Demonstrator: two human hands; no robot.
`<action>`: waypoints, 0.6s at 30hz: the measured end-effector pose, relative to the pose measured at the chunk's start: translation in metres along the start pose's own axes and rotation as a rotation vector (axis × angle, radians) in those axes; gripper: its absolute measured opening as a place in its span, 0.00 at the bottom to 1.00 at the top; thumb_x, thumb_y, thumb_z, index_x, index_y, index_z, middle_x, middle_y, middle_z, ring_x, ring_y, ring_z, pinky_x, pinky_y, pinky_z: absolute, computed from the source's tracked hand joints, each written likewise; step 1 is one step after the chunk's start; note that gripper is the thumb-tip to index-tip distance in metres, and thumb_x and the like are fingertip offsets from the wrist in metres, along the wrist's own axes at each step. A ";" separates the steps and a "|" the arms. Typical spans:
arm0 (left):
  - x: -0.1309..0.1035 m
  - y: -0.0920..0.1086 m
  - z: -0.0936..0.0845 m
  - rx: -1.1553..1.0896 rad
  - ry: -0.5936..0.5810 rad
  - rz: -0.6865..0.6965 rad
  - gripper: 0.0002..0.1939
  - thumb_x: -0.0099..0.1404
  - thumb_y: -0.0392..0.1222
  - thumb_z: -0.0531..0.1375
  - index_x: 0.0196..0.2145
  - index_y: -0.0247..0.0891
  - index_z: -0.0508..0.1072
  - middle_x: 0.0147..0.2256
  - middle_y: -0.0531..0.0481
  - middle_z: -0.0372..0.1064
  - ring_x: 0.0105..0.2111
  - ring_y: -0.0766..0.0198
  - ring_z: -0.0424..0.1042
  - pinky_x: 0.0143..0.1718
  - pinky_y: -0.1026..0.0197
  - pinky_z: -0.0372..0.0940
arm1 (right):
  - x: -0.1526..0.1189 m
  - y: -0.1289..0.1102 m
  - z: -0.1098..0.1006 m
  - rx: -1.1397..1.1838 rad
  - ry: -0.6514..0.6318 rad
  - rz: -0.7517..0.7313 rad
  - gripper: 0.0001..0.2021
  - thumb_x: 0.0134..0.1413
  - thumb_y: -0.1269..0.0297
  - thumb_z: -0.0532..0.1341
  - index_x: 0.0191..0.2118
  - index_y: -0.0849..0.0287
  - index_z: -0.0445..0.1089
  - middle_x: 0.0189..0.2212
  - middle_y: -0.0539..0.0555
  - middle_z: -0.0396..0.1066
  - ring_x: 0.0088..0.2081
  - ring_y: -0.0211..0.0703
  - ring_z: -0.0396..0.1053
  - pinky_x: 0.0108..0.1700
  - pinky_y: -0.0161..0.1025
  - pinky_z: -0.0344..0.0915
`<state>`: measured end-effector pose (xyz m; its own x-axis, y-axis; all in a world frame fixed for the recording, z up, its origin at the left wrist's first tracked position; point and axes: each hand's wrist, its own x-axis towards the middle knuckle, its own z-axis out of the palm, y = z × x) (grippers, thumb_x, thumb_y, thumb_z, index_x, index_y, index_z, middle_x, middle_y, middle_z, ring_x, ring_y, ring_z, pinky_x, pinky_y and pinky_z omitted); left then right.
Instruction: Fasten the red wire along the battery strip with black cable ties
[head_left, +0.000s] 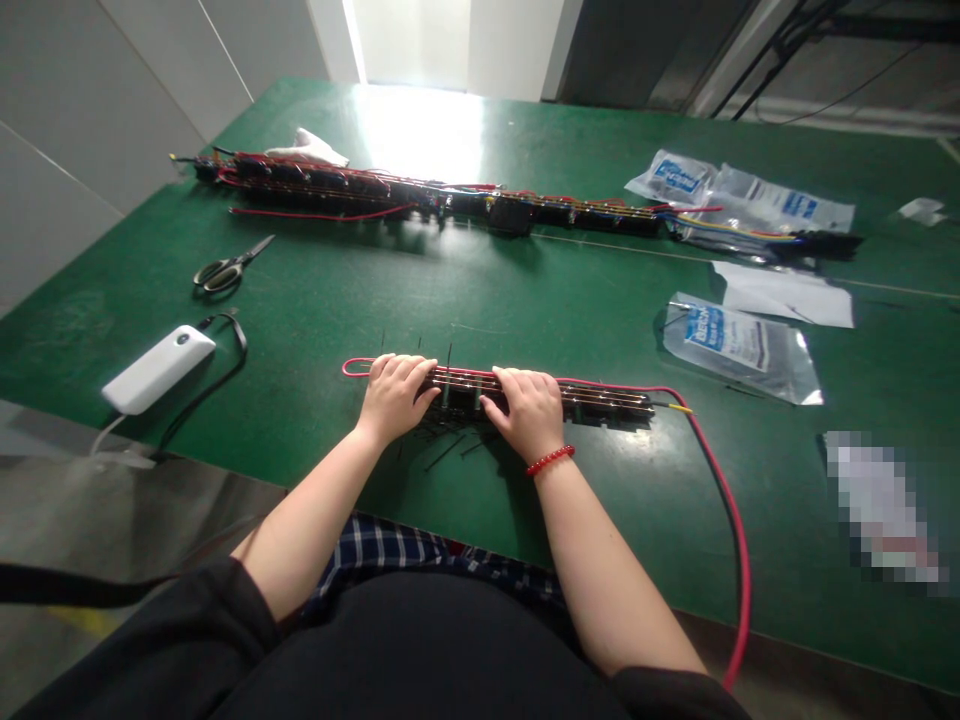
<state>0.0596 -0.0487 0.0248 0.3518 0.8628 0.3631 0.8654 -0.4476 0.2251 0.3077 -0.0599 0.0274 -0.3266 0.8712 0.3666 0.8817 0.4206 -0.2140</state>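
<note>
Both of my hands grip a long black strip (604, 400) with thin coppery lines along its top, lying near the table's front edge. My left hand (394, 398) is closed over its left end, thumb on the near side. Around the middle of the strip, my right hand (529, 408) is closed in the same way, a red bead bracelet (551, 461) at the wrist. A thick red cable (720, 470) follows the strip's far side, loops at the left and drops off the table at the right. Thin black ties (442, 455) stick up and lie about the strip.
Across the back of the green table (315, 300) lies a longer black wired assembly (450, 200). Scissors (229, 270) and a white power bank (159, 370) with cables are at left. Plastic bags (742, 345) and white paper (784, 293) lie at right, near a blurred-out patch.
</note>
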 end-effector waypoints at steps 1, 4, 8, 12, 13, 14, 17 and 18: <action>0.000 0.000 0.000 0.000 0.000 -0.001 0.20 0.68 0.50 0.56 0.54 0.41 0.69 0.50 0.44 0.71 0.49 0.51 0.67 0.56 0.46 0.53 | 0.000 0.000 0.000 0.000 -0.001 0.000 0.22 0.62 0.51 0.56 0.55 0.60 0.67 0.50 0.59 0.73 0.50 0.51 0.66 0.56 0.48 0.52; 0.000 0.000 0.000 -0.002 -0.003 -0.007 0.20 0.68 0.49 0.56 0.54 0.41 0.69 0.51 0.43 0.71 0.50 0.51 0.67 0.57 0.46 0.53 | 0.000 0.000 -0.001 -0.002 -0.004 0.000 0.22 0.62 0.52 0.56 0.55 0.60 0.67 0.50 0.59 0.73 0.50 0.51 0.66 0.56 0.47 0.52; 0.000 0.000 0.000 -0.011 -0.001 -0.006 0.20 0.68 0.49 0.56 0.54 0.41 0.69 0.51 0.44 0.72 0.50 0.51 0.67 0.57 0.46 0.53 | 0.000 0.001 0.000 -0.001 -0.007 -0.001 0.22 0.63 0.52 0.56 0.55 0.60 0.67 0.51 0.59 0.73 0.50 0.51 0.66 0.56 0.48 0.52; 0.000 -0.001 0.001 -0.031 0.006 -0.002 0.19 0.68 0.49 0.56 0.54 0.42 0.69 0.51 0.44 0.72 0.51 0.52 0.68 0.58 0.46 0.53 | 0.000 0.000 0.000 0.015 -0.013 0.013 0.22 0.62 0.53 0.56 0.56 0.60 0.67 0.51 0.60 0.72 0.51 0.52 0.67 0.56 0.50 0.54; 0.000 -0.001 0.001 -0.036 0.006 -0.004 0.19 0.68 0.48 0.56 0.54 0.42 0.69 0.51 0.44 0.71 0.51 0.52 0.68 0.58 0.46 0.52 | 0.000 -0.002 -0.002 0.026 -0.009 0.015 0.22 0.62 0.53 0.57 0.56 0.60 0.66 0.52 0.61 0.72 0.52 0.53 0.66 0.57 0.51 0.54; 0.000 -0.001 0.001 -0.040 0.005 -0.007 0.19 0.68 0.48 0.56 0.55 0.42 0.69 0.51 0.44 0.71 0.51 0.52 0.68 0.58 0.46 0.53 | 0.000 -0.003 -0.006 0.042 0.002 0.014 0.22 0.62 0.54 0.57 0.57 0.59 0.66 0.53 0.61 0.71 0.53 0.54 0.66 0.58 0.51 0.55; 0.000 -0.001 0.002 -0.044 0.001 -0.014 0.20 0.67 0.48 0.57 0.55 0.42 0.69 0.51 0.43 0.71 0.51 0.51 0.68 0.59 0.45 0.52 | -0.003 -0.010 -0.025 0.106 0.079 0.011 0.21 0.63 0.56 0.56 0.58 0.59 0.64 0.57 0.61 0.67 0.59 0.53 0.62 0.60 0.51 0.56; 0.000 -0.001 0.002 -0.046 -0.001 -0.014 0.20 0.67 0.48 0.57 0.55 0.42 0.69 0.51 0.43 0.71 0.51 0.51 0.67 0.59 0.45 0.52 | -0.005 -0.013 -0.033 0.127 0.108 0.011 0.20 0.63 0.58 0.56 0.58 0.58 0.65 0.56 0.60 0.67 0.59 0.52 0.62 0.60 0.51 0.57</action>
<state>0.0594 -0.0483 0.0230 0.3400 0.8694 0.3586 0.8532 -0.4455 0.2712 0.3092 -0.0785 0.0581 -0.2729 0.8465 0.4571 0.8328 0.4457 -0.3283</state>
